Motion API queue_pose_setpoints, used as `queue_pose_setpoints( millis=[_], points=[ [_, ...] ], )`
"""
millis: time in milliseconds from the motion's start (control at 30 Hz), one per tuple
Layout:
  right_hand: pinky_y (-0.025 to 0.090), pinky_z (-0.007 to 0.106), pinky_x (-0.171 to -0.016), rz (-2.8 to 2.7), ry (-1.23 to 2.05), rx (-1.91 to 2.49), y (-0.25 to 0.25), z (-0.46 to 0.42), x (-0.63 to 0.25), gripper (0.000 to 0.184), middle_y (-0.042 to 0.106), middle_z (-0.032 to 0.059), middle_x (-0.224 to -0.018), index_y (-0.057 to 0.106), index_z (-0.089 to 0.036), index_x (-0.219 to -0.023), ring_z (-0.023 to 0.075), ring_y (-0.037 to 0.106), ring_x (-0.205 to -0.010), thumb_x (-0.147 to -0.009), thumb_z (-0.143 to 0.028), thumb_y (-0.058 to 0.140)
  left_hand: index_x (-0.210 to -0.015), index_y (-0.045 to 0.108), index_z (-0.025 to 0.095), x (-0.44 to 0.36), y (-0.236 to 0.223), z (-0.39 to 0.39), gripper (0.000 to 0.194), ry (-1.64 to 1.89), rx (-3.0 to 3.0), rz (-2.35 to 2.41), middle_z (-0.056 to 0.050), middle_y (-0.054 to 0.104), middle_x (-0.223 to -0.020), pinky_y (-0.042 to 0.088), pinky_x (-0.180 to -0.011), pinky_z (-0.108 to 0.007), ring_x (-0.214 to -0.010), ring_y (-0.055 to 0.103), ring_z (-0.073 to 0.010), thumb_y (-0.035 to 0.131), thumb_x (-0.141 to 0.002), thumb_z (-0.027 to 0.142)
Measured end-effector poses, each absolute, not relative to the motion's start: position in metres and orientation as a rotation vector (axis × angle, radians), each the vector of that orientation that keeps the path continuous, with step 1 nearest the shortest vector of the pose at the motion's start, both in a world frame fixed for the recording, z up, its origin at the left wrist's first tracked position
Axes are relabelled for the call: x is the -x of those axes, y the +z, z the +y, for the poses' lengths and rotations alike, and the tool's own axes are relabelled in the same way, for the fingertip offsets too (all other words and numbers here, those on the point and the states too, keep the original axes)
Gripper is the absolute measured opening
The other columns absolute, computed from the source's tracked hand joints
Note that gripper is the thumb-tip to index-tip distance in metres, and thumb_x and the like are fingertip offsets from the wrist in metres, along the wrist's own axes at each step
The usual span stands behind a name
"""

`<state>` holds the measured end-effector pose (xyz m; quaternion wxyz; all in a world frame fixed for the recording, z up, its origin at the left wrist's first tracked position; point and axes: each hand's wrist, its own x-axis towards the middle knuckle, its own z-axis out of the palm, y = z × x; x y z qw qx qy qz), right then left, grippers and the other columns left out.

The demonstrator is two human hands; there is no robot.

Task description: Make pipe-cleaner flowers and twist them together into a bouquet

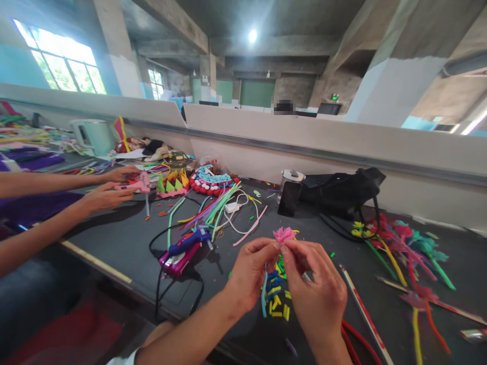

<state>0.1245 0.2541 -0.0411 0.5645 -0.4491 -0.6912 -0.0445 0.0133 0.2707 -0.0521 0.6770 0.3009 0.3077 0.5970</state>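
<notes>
A small pink flower with ruffled petals [284, 234] is pinched between the fingertips of both hands, above the dark table. My left hand [251, 268] closes on it from the left, and my right hand [317, 279] from the right, with the fingers partly hiding its base. Below lie many short cut pieces in yellow [279, 304], blue and green. A light blue strip [264, 296] hangs or lies by my left fingers; I cannot tell which. Left of my hands, a blue glue gun [190, 241] rests on a magenta box [180, 261].
At left, another person's hands [110, 190] hold a pink glue gun [135, 185]. Pipe cleaners [222, 205], a white cable [232, 208] and a phone [289, 198] lie ahead. Finished flowers [407, 238], a black bag [346, 190] and a red-and-white stick [363, 309] are at right.
</notes>
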Motion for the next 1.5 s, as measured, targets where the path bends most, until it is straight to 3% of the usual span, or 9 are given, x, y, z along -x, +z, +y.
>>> queue_pose_setpoints(
  millis=[533, 1000, 1300, 1500],
  points=[
    [0.044, 0.024, -0.056, -1.632, -0.077, 1.12, -0.04, 0.256, -0.125, 0.015, 0.059, -0.0009, -0.07, 0.062, -0.02, -0.083, 0.0124, 0.054, -0.059, -0.093, -0.028, 0.054, -0.073, 0.078, 0.022, -0.012, -0.061, 0.271, 0.009, 1.639, -1.323, 1.075, -0.003, 0.063, -0.069, 0.038, -0.066, -0.027, -0.068, 0.053, -0.0161, 0.072, -0.077, 0.028],
    [0.043, 0.028, -0.064, -1.64, -0.033, 1.183, -0.048, 0.255, -0.122, 0.018, 0.059, 0.0017, -0.079, 0.059, -0.02, -0.088, 0.0162, 0.056, -0.073, -0.098, -0.029, 0.047, -0.082, 0.078, 0.023, -0.011, -0.062, 0.268, 0.013, 1.669, -1.539, 1.171, -0.003, 0.064, -0.072, 0.037, -0.064, -0.026, -0.067, 0.052, -0.0155, 0.066, -0.083, 0.027],
    [0.045, 0.025, -0.065, -1.572, -0.053, 1.127, -0.048, 0.255, -0.117, 0.011, 0.061, 0.0, -0.079, 0.061, -0.02, -0.09, 0.0129, 0.057, -0.068, -0.094, -0.026, 0.054, -0.075, 0.075, 0.019, -0.014, -0.063, 0.269, 0.013, 1.652, -1.327, 1.06, -0.002, 0.062, -0.071, 0.038, -0.067, -0.026, -0.071, 0.054, -0.0152, 0.069, -0.08, 0.029],
    [0.045, 0.026, -0.068, -1.606, -0.007, 1.09, -0.045, 0.256, -0.12, 0.012, 0.059, 0.0004, -0.08, 0.06, -0.019, -0.089, 0.0131, 0.056, -0.071, -0.096, -0.024, 0.051, -0.068, 0.069, 0.013, -0.012, -0.059, 0.273, 0.026, 1.349, -0.824, 0.702, 0.001, 0.051, -0.059, 0.029, -0.052, -0.023, -0.055, 0.04, -0.0091, 0.074, -0.075, 0.038]
  ],
)
